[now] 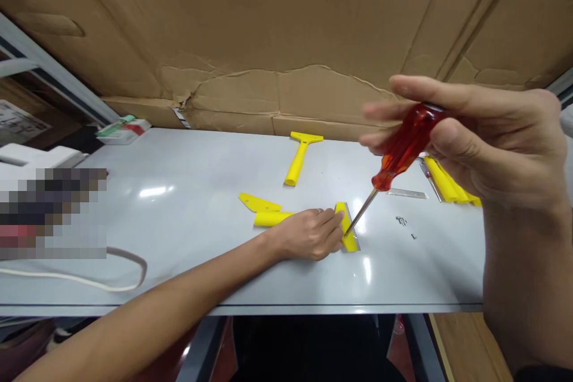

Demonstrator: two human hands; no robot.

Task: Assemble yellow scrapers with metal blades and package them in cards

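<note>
Screwdriver (405,146) is in the right hand (501,131), nearest the camera. The thumb and index finger hold the red handle near its butt end; the other fingers are spread away from it. The shaft slants down to the left, and its tip meets the head of the yellow scraper (351,243).

The left hand (311,236) is closed around the scraper just behind the head, pressing it to the table (201,161). The yellow handle end (268,219) sticks out past the wrist side of this hand. A thin blade (357,241) lies along the outer edge of the head. The seat of the tip is too small to verify.

Recommended practice: set the shaft square to the head, press down along its axis, and turn evenly. Close the spread fingers on the handle if more torque is required. Keep the left fingers off the blade edge and out of the tip's path; a slip could cut or stab.

Right of the scraper lie 1 separate screw (413,236) and, farther out, a small pile of screws (401,221). A flat strip (407,193) lies beyond them. To the left is a loose yellow plate (259,203). Farthest out, another yellow scraper (297,164) lies near the cardboard (286,30).
</note>
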